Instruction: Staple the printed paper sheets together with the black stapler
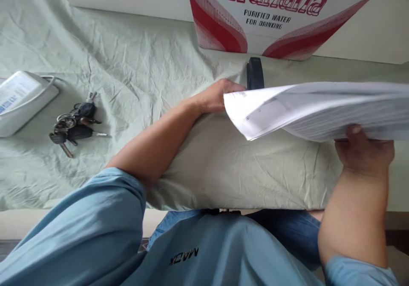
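Observation:
My right hand (364, 150) grips a stack of printed papers (319, 111) near its right end, thumb over the near edge. The sheets are held up above the cloth and curl down at their left corner. My left hand (217, 94) rests low over the cloth, at the left end of the papers. Its fingertips disappear behind the sheets, so what they hold, if anything, is hidden. Just beyond that hand stands a black stapler (255, 72), its lower part covered by the papers.
A pale green wrinkled cloth (153, 64) covers the table. At the back stands a white and red water carton (255, 35). A bunch of keys (76, 124) lies to the left, beside a white device with a label (25, 101) and a cord.

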The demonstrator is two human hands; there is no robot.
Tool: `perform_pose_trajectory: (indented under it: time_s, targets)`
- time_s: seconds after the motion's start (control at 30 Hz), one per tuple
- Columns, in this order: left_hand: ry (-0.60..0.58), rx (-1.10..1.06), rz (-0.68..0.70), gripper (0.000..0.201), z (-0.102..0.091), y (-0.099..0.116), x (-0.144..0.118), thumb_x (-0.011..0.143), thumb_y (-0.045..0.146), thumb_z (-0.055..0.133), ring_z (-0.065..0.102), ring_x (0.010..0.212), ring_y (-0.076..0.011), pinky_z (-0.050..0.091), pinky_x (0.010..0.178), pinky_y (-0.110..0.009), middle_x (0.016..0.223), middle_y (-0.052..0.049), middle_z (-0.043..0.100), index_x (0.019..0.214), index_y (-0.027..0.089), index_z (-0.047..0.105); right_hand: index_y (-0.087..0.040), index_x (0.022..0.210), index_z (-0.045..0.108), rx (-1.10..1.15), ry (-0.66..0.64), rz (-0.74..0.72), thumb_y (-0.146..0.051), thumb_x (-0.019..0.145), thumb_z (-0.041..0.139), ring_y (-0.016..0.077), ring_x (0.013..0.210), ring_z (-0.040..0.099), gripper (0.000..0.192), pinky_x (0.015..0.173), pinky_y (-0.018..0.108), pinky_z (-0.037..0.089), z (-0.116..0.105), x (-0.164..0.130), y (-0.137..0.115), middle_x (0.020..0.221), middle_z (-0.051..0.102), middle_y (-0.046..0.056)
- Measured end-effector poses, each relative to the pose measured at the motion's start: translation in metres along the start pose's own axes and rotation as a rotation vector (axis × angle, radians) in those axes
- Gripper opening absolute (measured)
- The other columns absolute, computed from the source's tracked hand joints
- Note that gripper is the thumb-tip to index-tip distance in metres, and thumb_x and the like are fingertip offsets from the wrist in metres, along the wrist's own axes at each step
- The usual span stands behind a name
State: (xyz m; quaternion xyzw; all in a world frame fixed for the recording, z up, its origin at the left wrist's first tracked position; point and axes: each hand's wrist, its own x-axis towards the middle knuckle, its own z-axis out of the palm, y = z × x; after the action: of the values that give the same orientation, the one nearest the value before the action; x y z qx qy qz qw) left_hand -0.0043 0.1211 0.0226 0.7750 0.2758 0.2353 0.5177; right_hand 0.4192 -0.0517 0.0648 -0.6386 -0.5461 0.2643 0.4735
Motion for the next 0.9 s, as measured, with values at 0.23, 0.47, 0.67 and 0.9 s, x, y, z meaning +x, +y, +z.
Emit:
perform_pose_trajectory:
  time_s: [0.23,0.47,0.67,0.9]
  targets:
    - [0.229,-0.082,-0.122,0.075,0.007,0.004,-0.005,0.115,0.094,0.072,0.093,0.110,-0.0357,0.080,0.101,-0.059,0.102,-0.008,0.079,0.108,0.020,0.081,-0.043,0.138,0.093,0.138,-0.124,0.286,-0.072,0.069,0.122,0.0429,0.171,0.076,0.080,0.157,0.075,0.050,0.002,-0.006,-0.017,0.163,0.091,0.007]
    - [-0.023,-0.075,-0.194,0.072,-0.001,0.019,-0.005,0.106,0.087,0.092,0.085,0.091,-0.0306,0.077,0.088,-0.048,0.083,-0.005,0.070,0.090,0.019,0.074,-0.034,0.122,0.099,0.133,-0.033,0.386,-0.080,0.070,0.120,0.0391,0.116,0.096,0.072,0.109,0.060,0.081,-0.029,0.003,-0.013,0.113,0.098,0.011]
    - [-0.351,0.035,-0.232,0.049,0.017,0.053,-0.002,0.104,0.061,0.087,0.070,0.070,-0.0223,0.058,0.069,-0.036,0.076,-0.004,0.076,0.074,0.025,0.075,-0.035,0.128,0.099,0.199,-0.354,0.304,-0.081,0.066,0.122,0.0321,0.103,0.093,0.081,0.095,0.048,0.078,0.012,-0.004,-0.022,0.113,0.098,0.009]
    - [-0.191,-0.014,-0.272,0.018,0.015,0.048,-0.002,0.090,0.041,0.097,0.075,0.070,-0.0193,0.056,0.064,-0.032,0.084,-0.001,0.086,0.098,0.026,0.090,-0.027,0.071,0.079,0.077,-0.119,0.288,-0.097,0.071,0.112,0.0171,0.070,0.056,0.077,0.063,0.035,0.048,0.054,-0.008,-0.021,0.072,0.068,-0.001]
